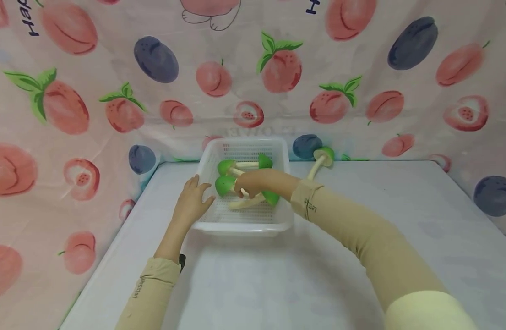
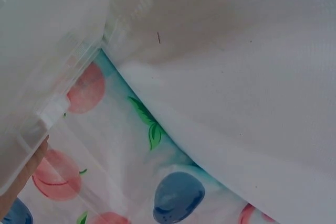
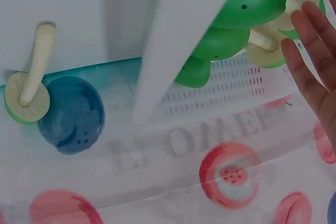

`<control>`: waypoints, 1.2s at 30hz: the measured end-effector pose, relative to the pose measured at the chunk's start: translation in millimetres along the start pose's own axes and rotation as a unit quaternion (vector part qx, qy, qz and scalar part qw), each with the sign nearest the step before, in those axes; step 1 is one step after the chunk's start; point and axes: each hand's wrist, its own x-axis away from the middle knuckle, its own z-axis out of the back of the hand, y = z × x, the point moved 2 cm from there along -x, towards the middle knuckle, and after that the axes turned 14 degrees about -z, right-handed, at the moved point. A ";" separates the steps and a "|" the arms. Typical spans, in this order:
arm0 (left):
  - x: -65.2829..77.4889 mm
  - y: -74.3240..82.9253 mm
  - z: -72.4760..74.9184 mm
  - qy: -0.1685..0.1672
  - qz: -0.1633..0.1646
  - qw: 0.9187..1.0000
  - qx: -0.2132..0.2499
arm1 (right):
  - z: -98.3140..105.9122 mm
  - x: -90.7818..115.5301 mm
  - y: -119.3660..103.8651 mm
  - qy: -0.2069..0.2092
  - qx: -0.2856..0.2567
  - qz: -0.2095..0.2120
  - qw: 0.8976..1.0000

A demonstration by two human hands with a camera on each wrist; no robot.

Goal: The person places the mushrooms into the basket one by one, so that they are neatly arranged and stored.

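Several toy mushrooms with green caps and cream stems lie in a white plastic basket [image 1: 244,227]. One green-capped mushroom [image 1: 225,186] is at the left of the pile, beside the fingertips of my right hand [image 1: 257,181]. That hand reaches down over the pile; in the right wrist view its fingers [image 3: 310,74] are spread and loosely bent, with no mushroom held between them. My left hand [image 1: 191,201] rests against the basket's left side, thumb spread towards the rim. The left wrist view shows only a finger [image 2: 23,174] along the basket's outer wall.
Another mushroom [image 1: 323,156] lies on the white table [image 1: 380,220] to the right of the basket, near the back edge. A fruit-printed cloth [image 1: 253,82] hangs behind the table and along its left side.
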 end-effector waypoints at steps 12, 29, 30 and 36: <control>-0.8 3.0 0.7 -0.005 -0.001 1.000 0.010 | -3.0 25.8 20.6 0.022 -0.062 0.000 0.998; 3.8 -1.1 1.6 -0.013 -0.007 1.000 0.012 | -24.0 58.1 35.0 0.196 -0.105 0.004 0.975; 3.8 -0.9 1.5 -0.012 -0.007 1.000 0.011 | -25.5 60.9 36.3 0.210 -0.115 -0.002 0.971; 0.8 1.2 3.1 -0.008 -0.012 1.000 0.012 | -31.1 81.0 46.0 0.319 -0.186 -0.041 0.928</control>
